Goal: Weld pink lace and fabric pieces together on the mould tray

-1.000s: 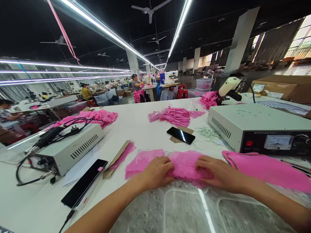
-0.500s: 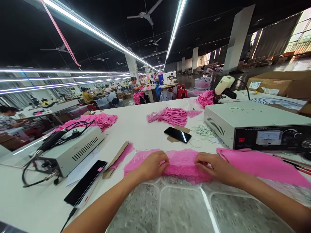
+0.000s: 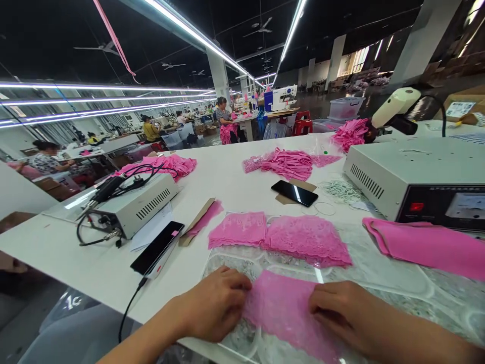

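Observation:
A single thin piece of pink lace fabric (image 3: 282, 308) is stretched between my two hands, over the clear grey-patterned mat at the front of the table. My left hand (image 3: 220, 306) pinches its left edge with the fingers bent. At the opposite edge, my right hand (image 3: 346, 311) grips the piece with curled fingers; its thumb is partly hidden. Just beyond my hands lie a left stack of pink lace (image 3: 238, 230) and a right stack of pink lace (image 3: 307, 238), side by side and touching.
A grey control box (image 3: 409, 167) stands at right, beside folded pink cloth (image 3: 428, 245). A smaller grey box (image 3: 146, 202) with cables sits at left. Two phones lie on the table, one black (image 3: 294, 193) at centre. Bundled pink straps (image 3: 284, 163) lie behind. Co-workers sit in the background.
Both hands have drawn back from the stacks toward me, now with one lace piece between them. The stacks stay on the table, uncovered by my hands. The camera view has shifted.

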{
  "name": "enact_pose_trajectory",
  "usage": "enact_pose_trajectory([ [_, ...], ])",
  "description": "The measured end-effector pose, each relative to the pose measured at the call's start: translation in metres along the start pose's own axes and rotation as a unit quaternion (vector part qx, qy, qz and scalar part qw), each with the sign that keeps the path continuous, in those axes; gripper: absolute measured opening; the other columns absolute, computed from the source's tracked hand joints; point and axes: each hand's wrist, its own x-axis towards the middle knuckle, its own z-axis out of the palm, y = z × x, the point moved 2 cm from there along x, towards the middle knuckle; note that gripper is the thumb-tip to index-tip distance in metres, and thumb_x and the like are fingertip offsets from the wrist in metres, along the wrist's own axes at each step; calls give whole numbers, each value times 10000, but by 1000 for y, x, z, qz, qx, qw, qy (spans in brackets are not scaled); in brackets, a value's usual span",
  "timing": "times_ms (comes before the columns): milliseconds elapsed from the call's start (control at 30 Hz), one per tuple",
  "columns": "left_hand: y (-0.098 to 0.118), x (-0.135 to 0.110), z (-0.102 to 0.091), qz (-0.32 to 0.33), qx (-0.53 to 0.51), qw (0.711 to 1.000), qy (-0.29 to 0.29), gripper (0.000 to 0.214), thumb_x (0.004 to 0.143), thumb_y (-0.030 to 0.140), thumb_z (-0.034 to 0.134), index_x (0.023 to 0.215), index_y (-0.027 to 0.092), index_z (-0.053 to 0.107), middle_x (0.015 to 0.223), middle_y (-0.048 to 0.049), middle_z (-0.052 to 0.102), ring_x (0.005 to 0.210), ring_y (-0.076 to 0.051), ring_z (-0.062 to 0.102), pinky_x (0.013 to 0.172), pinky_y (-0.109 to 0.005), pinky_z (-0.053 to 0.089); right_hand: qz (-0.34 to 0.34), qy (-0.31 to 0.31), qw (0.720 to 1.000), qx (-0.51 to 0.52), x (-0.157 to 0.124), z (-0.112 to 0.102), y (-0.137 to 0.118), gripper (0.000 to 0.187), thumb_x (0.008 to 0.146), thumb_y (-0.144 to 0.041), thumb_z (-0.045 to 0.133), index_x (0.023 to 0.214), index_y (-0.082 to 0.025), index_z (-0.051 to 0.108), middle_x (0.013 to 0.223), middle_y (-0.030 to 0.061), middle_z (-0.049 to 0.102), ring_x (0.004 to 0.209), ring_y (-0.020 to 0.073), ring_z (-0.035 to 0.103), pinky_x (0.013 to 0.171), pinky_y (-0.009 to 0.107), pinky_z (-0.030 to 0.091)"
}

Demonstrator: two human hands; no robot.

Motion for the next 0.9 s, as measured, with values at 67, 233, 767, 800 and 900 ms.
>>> enact_pose_trajectory([
  [67,-3,3,0,-11,12,1000,15,108,784,93,608,735,189,610,1019,-29,681,891,-181,637,864,-298,452,9,67,998,4,10,-7,10,209,896,-162,448,827,-232,632,748,19,662,622,162,601,566,269,434],
  [233,-19,48,2,-67,42,994,81,91,899,177,574,966,178,636,1030,-79,657,967,-222,612,864,-334,454,42,168,984,-43,52,-20,36,111,848,-258,526,898,-203,608,823,54,644,672,192,571,601,306,429],
  [767,-44,120,-3,-89,38,993,73,224,960,310,567,1117,155,608,1118,-72,627,951,-183,633,831,-380,546,63,132,989,9,76,-24,60,291,967,-376,551,795,-149,609,712,-25,594,614,111,571,624,276,511],
  [800,-44,121,-4,-89,38,993,73,225,959,309,568,1119,154,607,1121,-72,626,956,-184,633,833,-382,545,66,128,989,16,77,-24,60,281,967,-375,553,816,-145,614,729,-22,600,620,112,578,620,274,517],
  [900,-40,123,-10,-88,38,993,71,219,959,306,568,1112,154,611,1120,-72,628,963,-186,632,841,-386,543,75,117,990,37,80,-24,59,236,961,-359,569,890,-142,628,810,-1,629,678,123,605,648,288,535],
])
